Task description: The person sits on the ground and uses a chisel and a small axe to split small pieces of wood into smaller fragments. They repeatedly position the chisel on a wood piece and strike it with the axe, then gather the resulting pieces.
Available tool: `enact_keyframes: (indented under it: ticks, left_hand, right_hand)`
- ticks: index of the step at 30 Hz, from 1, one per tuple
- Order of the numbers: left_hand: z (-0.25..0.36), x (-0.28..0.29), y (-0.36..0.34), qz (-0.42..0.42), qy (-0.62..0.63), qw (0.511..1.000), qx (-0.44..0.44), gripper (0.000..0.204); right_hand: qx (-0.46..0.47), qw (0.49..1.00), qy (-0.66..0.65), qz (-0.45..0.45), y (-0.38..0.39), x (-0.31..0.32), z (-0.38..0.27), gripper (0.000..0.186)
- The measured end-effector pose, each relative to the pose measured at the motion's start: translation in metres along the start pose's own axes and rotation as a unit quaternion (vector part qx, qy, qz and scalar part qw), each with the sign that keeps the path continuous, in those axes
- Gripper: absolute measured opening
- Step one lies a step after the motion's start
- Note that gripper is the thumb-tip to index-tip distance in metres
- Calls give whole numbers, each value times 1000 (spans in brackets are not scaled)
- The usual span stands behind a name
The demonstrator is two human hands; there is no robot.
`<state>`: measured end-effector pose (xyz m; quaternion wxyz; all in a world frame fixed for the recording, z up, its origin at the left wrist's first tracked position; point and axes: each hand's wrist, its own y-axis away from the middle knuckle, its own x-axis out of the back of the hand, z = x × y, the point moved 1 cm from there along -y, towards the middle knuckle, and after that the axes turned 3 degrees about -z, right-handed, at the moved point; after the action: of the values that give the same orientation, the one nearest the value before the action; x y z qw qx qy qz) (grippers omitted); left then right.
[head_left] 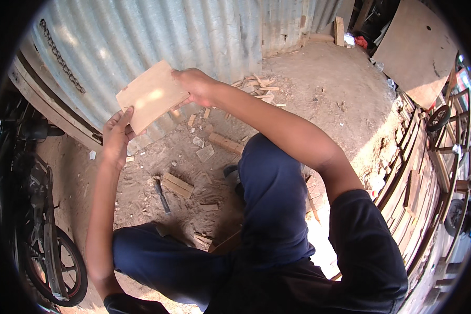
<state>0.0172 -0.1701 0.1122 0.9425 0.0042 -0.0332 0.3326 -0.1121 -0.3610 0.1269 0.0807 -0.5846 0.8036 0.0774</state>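
Corrugated metal wall [193, 36]; chain [60, 57]; motorcycle wheel [57, 267]; wood offcuts [177, 184] on dirt

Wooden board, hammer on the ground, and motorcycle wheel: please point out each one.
wooden board [150, 95], head view, middle of its flat face
hammer [162, 196], head view, its handle
motorcycle wheel [63, 269], head view, its spokes

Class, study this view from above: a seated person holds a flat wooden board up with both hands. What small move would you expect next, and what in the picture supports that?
Probably tilting or turning the wooden board to check its face or edges. The left hand grips its lower corner and the right hand its far edge, holding it raised, clear of the dirt ground, while the hammer lies untouched below.
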Motion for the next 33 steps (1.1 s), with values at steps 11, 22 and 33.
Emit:
enact_keyframes:
  ticks: [11,22,33]
  left_hand:
    - [-24,19,10,-19,6,999,48,27]
    - [-37,14,14,-60,38,996,55,33]
    - [-50,14,13,-179,-303,924,147,39]
  right_hand:
    - [-20,992,122,-39,-5,7,16,42]
    - [-48,989,128,-48,-6,11,23,39]
    - [-130,884,448,28,-8,40,35,34]
